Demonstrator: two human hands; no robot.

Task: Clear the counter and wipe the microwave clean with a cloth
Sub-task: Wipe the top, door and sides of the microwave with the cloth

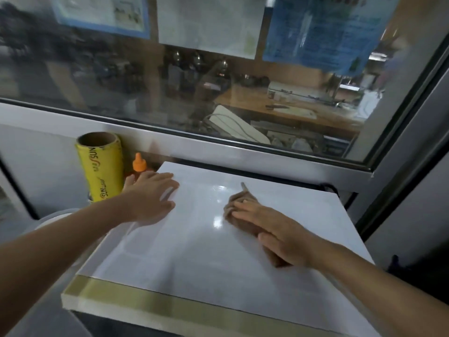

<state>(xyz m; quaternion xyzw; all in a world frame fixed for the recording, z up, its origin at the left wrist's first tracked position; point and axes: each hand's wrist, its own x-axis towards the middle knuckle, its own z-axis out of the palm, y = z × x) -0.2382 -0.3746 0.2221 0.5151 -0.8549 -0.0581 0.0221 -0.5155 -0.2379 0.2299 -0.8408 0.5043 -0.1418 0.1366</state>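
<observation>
- Lying under the right hand (272,229), the brown cloth (245,215) sits on the white top of the microwave (194,251), right of the frame's centre.
- The right hand's grip is flat: straight fingers press the cloth down, with its crumpled edge showing beyond the fingertips.
- The left hand (150,198) rests on the microwave's top near its far left corner, fingers spread and relaxed, holding nothing.
- A yellowish strip runs along the microwave's near edge, low in the frame.
- Left of the microwave, a yellow roll of wrap (100,166) stands upright, with an orange-capped bottle (139,164) just beside it, partly hidden behind the left hand.
- A window (218,81) with papers stuck on it fills the upper frame.
</observation>
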